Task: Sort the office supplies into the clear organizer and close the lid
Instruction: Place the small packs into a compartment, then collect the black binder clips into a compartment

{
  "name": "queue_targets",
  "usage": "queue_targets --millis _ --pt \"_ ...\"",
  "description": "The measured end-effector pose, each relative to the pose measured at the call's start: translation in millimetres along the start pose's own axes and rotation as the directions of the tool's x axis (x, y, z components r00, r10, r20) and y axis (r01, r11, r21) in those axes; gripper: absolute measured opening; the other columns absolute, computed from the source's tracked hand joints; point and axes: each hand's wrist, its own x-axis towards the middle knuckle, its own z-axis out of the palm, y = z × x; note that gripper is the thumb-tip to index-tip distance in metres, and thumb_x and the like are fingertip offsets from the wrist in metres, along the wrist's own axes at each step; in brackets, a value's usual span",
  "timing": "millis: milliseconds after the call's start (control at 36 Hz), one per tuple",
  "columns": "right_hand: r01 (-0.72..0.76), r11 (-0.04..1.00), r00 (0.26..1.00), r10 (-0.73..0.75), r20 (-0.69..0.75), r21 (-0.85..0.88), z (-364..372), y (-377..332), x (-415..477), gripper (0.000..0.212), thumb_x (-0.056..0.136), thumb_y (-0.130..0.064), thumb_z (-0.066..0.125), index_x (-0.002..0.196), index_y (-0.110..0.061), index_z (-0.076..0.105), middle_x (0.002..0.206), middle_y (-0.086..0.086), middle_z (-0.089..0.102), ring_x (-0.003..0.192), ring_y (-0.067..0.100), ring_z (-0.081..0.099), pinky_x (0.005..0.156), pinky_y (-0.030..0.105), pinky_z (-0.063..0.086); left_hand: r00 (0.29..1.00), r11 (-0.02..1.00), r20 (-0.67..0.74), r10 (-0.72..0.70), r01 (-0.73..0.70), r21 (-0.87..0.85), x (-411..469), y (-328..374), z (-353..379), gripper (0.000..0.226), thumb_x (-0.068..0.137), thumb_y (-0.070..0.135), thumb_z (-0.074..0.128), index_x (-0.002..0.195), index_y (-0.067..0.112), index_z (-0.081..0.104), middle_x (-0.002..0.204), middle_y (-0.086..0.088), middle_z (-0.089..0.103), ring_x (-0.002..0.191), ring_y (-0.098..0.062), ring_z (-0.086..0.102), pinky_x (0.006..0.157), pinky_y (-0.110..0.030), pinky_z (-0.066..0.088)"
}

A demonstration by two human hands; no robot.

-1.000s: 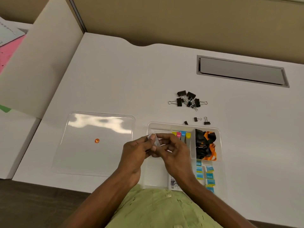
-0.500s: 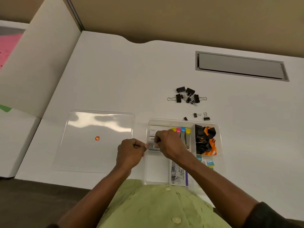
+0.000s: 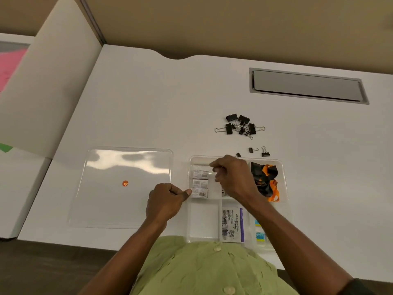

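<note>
lid (image 3: 127,188) left of organizer (image 3: 284,188), clips (image 3: 240,125) behind

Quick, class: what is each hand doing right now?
Left hand: closed, thumb touching a small white barcoded box.
Right hand: fingers curled; contents cannot be told.

Card pkg (image 3: 232,225) in organizer (image 3: 284,179) reads "Faber-Castell"; other labels illegible

The right hand (image 3: 231,177) covers the middle compartment of the clear organizer (image 3: 282,177); its contents there cannot be told. The shirt (image 3: 202,269) hides the organizer's near edge. Print on the small boxes (image 3: 200,184) in its left compartment is too small to read. Whether the right hand holds anything cannot be told.
</note>
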Motion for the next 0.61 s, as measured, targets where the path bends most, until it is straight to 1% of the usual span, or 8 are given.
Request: queue_targets --millis 83,139,194,250,361,444,528,611 --pt "-0.144 0.954 0.985 0.164 -0.055 0.263 -34.7 6.3 -1.1 0.022 0.094 0.000 0.062 0.097 -0.016 0.077 0.087 -0.002 0.076 0.066 0.009 0.074 0.067 0.026 0.063 1.000 0.996 0.014 0.024 -0.025 0.084 5.1 5.0 -3.0 0.034 0.074 0.055 0.090 0.073 0.023 0.076 0.072 0.008 0.077 0.077 -0.017 0.076 0.082 -0.046 0.065" --pt "-0.190 0.921 0.970 0.230 -0.082 0.339 -51.7 16.9 -0.3 0.020 0.094 -0.001 0.065 0.097 -0.017 0.078 0.085 -0.003 0.077 0.068 0.012 0.075 0.071 0.030 0.064 0.999 0.976 0.029 0.043 -0.048 0.215 11.2 13.5 -5.4 0.040 0.077 0.059 0.086 0.072 0.021 0.076 0.074 0.008 0.076 0.077 -0.018 0.074 0.081 -0.041 0.063" --pt "-0.242 0.902 0.952 0.292 -0.095 0.356 -64.4 28.3 3.0 0.018 0.093 -0.003 0.067 0.097 -0.018 0.077 0.085 -0.003 0.078 0.070 0.013 0.076 0.074 0.033 0.064 0.997 0.897 0.037 0.070 -0.079 0.434 18.6 27.8 -9.7 0.058 0.078 0.074 0.075 0.078 0.015 0.073 0.081 0.002 0.076 0.079 -0.022 0.072 0.077 -0.036 0.059" --pt "-0.279 0.891 0.934 0.338 -0.115 0.358 -76.3 39.0 8.1 0.016 0.092 -0.007 0.069 0.097 -0.020 0.077 0.084 -0.004 0.078 0.070 0.013 0.076 0.075 0.035 0.065 0.993 0.798 0.044 0.109 -0.114 0.592 25.3 47.3 -13.9 0.073 0.075 0.085 0.065 0.086 0.013 0.067 0.091 -0.006 0.075 0.085 -0.029 0.072 0.076 -0.038 0.058" --pt "-0.301 0.917 0.919 0.353 -0.177 0.263 -95.4 63.1 25.6 0.014 0.088 -0.017 0.075 0.102 -0.020 0.075 0.082 -0.006 0.076 0.066 0.012 0.074 0.074 0.039 0.064 0.960 0.701 0.009 0.280 -0.211 0.681 32.5 97.7 -16.2 0.065 0.087 0.075 0.063 0.111 0.015 0.065 0.113 -0.008 0.070 0.107 -0.035 0.068 0.084 -0.040 0.054" --pt "-0.307 0.948 0.926 0.318 -0.205 0.084 -103.8 83.0 44.7 0.034 0.082 -0.032 0.083 0.111 -0.021 0.070 0.091 -0.006 0.074 0.076 0.013 0.072 0.079 0.042 0.062 0.917 0.637 0.022 0.397 -0.293 0.713 42.3 137.8 -8.8 0.061 0.091 0.068 0.065 0.115 0.011 0.065 0.112 -0.010 0.069 0.104 -0.034 0.068 0.080 -0.037 0.051" --pt "-0.318 0.946 0.930 0.300 -0.212 -0.056 -106.8 100.4 62.7 0.066 0.074 -0.051 0.085 0.129 -0.024 0.060 0.113 0.005 0.067 0.091 0.017 0.067 0.084 0.037 0.056 0.880 0.531 0.121 0.459 -0.381 0.757 62.3 172.8 7.0 0.061 0.092 0.065 0.066 0.114 0.009 0.064 0.108 -0.010 0.068 0.099 -0.030 0.067 0.074 -0.035 0.050" --pt "-0.333 0.927 0.938 0.307 -0.161 -0.174 -104.9 115.1 82.7 0.098 0.067 -0.069 0.080 0.147 -0.029 0.039 0.132 0.014 0.051 0.109 0.027 0.062 0.090 0.043 0.056 0.819 0.452 0.244 0.519 -0.505 0.735 87.5 198.9 29.4 0.067 0.090 0.061 0.072 0.130 0.009 0.059 0.129 -0.013 0.063 0.118 -0.032 0.061 0.089 -0.041 0.053"
